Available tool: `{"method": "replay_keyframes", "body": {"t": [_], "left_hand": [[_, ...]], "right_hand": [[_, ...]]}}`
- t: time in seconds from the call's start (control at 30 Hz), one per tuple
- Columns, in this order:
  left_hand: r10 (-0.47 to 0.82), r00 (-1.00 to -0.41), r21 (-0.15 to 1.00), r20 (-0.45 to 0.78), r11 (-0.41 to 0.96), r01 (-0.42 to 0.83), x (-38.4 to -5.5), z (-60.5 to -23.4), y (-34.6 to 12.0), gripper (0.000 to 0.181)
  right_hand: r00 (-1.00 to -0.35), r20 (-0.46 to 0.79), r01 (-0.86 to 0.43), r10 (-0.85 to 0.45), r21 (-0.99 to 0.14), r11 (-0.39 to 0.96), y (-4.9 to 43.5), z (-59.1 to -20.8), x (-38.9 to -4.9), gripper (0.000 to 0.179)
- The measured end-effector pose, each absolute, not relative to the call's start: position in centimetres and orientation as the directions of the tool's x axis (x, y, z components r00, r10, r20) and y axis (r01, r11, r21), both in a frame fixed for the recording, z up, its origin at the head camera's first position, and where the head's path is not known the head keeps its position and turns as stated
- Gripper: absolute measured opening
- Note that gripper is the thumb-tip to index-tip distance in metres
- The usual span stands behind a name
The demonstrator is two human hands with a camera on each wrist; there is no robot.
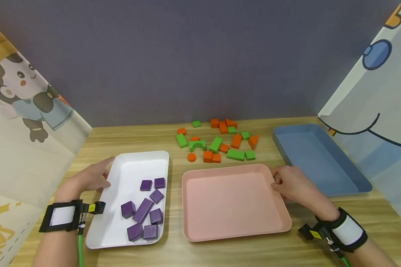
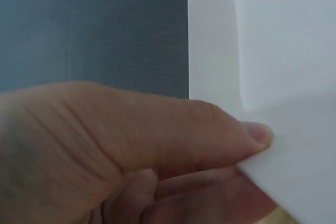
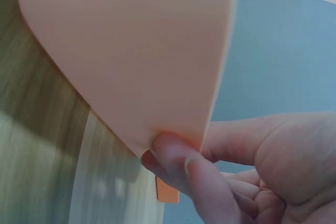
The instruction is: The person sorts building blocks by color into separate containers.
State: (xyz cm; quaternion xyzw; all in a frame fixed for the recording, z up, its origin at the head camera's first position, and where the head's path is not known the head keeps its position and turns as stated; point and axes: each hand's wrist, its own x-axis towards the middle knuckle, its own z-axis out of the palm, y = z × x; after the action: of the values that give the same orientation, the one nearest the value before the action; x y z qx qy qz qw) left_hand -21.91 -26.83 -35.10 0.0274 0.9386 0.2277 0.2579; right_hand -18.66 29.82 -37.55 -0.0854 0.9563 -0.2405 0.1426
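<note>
My left hand [image 1: 91, 177] is at the left rim of a white tray [image 1: 128, 159] that holds several purple blocks [image 1: 143, 210]. In the left wrist view, the thumb [image 2: 257, 132] lies over the rim and the other fingers curl beneath it, pinching the edge. At the right side of a pink tray [image 1: 234, 204], my right hand [image 1: 292, 181] grips the rim. The right wrist view shows its fingertips [image 3: 170, 156] against the outer wall, while the thumb reaches behind the rim. The pink tray has nothing in it.
Behind the trays, several green and orange blocks [image 1: 235, 154] lie loose on the wooden table [image 1: 100, 141]. A blue tray [image 1: 315, 159] stands at the right, just past my right hand. A grey wall [image 1: 200, 63] closes the back, with printed panels on both sides.
</note>
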Motion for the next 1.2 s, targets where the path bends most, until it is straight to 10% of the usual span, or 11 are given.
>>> {"method": "replay_keyframes", "body": {"t": [0.47,0.93,1.2], "left_hand": [[0.097,-0.883,0.287,-0.459,0.957,-0.044,-22.7,-32.5,-25.7,0.079],[0.249,-0.94,0.19,0.235,0.936,0.295,-27.9,-26.6,-15.5,0.074],[0.279,-0.953,0.245,0.12,0.922,0.3,-33.3,-29.8,-10.8,0.076]], "right_hand": [[-0.94,-0.232,-0.111,-0.25,-0.487,0.866,29.3,-37.5,-19.0,0.032],[-0.935,-0.232,-0.118,-0.267,-0.508,0.853,29.6,-37.3,-19.3,0.032],[-0.938,-0.229,-0.11,-0.261,-0.517,0.849,29.6,-37.4,-19.1,0.03]]}}
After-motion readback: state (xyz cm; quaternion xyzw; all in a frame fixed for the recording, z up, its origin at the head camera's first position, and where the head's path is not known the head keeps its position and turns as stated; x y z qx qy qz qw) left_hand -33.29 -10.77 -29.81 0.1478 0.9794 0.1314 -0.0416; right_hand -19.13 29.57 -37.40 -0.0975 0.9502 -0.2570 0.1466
